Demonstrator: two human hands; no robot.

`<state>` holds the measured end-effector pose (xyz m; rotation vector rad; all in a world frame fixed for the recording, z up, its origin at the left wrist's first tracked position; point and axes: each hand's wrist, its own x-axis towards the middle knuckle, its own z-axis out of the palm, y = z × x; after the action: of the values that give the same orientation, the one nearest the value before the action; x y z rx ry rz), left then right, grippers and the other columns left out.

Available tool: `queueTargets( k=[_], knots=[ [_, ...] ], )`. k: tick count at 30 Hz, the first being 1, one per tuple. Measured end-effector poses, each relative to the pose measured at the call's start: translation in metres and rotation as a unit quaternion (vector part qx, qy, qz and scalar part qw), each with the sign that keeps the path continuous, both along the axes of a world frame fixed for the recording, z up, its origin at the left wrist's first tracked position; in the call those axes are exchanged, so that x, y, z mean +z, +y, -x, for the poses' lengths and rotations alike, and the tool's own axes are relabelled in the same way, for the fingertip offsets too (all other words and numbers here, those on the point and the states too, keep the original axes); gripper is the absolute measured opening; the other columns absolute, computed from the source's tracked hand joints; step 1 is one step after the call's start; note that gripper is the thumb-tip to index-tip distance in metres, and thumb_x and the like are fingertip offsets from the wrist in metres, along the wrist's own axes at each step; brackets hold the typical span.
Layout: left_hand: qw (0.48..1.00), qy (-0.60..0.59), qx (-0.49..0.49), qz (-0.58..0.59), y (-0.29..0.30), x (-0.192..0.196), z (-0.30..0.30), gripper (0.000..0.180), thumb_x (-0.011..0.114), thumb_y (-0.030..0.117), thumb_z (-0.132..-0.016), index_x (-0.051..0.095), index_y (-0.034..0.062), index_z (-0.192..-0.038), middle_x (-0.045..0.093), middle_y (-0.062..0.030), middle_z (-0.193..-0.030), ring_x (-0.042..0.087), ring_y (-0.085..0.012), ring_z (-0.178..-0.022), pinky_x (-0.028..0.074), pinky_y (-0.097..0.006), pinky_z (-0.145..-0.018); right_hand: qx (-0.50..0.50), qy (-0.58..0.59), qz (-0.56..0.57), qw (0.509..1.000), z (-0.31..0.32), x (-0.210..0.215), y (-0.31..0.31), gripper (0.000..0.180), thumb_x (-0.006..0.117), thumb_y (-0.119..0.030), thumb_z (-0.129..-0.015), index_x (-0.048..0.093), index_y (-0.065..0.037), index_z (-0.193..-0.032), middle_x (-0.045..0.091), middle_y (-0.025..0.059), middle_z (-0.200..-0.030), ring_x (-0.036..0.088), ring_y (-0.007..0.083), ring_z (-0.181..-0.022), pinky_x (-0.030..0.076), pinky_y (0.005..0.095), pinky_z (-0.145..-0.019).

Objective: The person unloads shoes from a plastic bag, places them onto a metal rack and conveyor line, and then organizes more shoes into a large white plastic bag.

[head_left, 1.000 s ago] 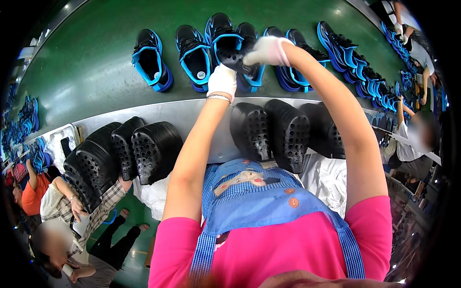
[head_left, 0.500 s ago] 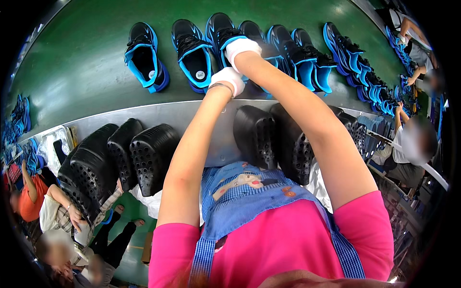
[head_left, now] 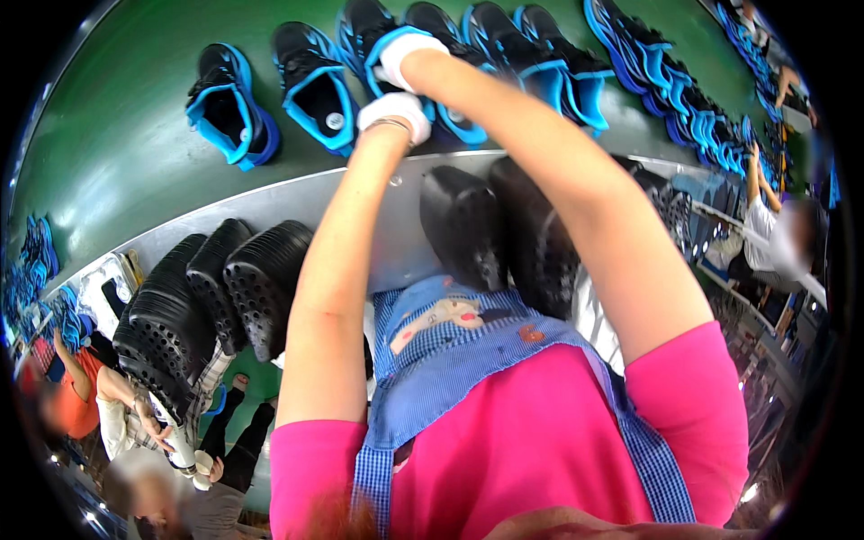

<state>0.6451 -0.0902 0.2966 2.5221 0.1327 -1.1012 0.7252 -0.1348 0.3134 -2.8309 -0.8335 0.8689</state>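
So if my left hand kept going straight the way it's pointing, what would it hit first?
Most likely the black and blue shoe on the green belt: the white-gloved left hand already sits at its near edge, though depth is hard to judge.

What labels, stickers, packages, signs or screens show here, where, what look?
Round sticker: on the insole of a black-and-blue shoe on the green belt, left of the gloved left hand; small, pale disc.
Cartoon patch: on the blue checked apron bib; tan and white, irregular.
No packages, signs or screens can be made out.
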Motion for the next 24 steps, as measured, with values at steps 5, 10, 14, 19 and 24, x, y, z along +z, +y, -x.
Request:
queueTargets(
  k=[5,10,14,19,24],
  knots=[
    [0.996,-0.075,0.027,-0.037,0.007,-0.018,0.02,0.04,0.049,0.024,-0.085,0.063,0.012,-0.121,0.056,-0.0142,-0.131,0.054,-0.0311,-0.12,0.045,-0.04,-0.098,0.04,0.032,-0.033,0.998,0.044,0.108,-0.045,0.037,0.053,-0.036,-0.085,0.069,-0.006,-0.099,0.068,0.0151,-0.103,0.065,0.0317,-0.096,0.051,0.0418,-0.082],
    [0.97,-0.235,0.056,-0.03,0.023,-0.011,0.049,0.047,0.061,0.035,-0.086,0.056,0.0148,-0.128,0.054,-0.0134,-0.129,0.055,-0.0334,-0.115,0.047,-0.042,-0.094,0.099,-0.107,-0.24,0.96,0.131,0.18,-0.171,0.024,0.06,-0.029,-0.088,0.066,-0.008,-0.098,0.065,0.0126,-0.089,0.063,0.0308,-0.085,0.051,0.0383,-0.074],
    [0.899,-0.423,0.111,-0.01,0.013,0.024,0.084,0.049,0.062,0.027,-0.085,0.052,0.0171,-0.132,0.051,-0.0107,-0.132,0.06,-0.029,-0.107,0.049,-0.038,-0.092,0.049,-0.127,-0.288,0.948,0.199,0.193,-0.245,0.029,0.07,-0.033,-0.076,0.064,-0.01,-0.094,0.061,0.0087,-0.083,0.06,0.0278,-0.08,0.049,0.0382,-0.072],
    [0.876,-0.412,0.227,0.11,-0.019,0.073,0.143,0.038,0.065,0.018,-0.085,0.061,0.008,-0.122,0.057,-0.013,-0.117,0.064,-0.0192,-0.084,0.053,-0.03,-0.078,0.038,-0.124,-0.258,0.957,0.245,0.182,-0.267,0.056,0.079,-0.038,-0.063,0.058,-0.009,-0.107,0.058,0.0079,-0.102,0.055,0.0268,-0.093,0.044,0.0385,-0.08],
    [0.875,-0.391,0.248,0.14,-0.043,0.096,0.186,0.032,0.062,0.018,-0.088,0.063,0.0091,-0.119,0.06,-0.0132,-0.116,0.065,-0.0203,-0.092,0.052,-0.03,-0.081,0.017,-0.145,-0.235,0.961,0.252,0.171,-0.266,0.06,0.079,-0.037,-0.064,0.056,-0.008,-0.111,0.057,0.0089,-0.103,0.055,0.0274,-0.097,0.044,0.0388,-0.082]
  ],
)
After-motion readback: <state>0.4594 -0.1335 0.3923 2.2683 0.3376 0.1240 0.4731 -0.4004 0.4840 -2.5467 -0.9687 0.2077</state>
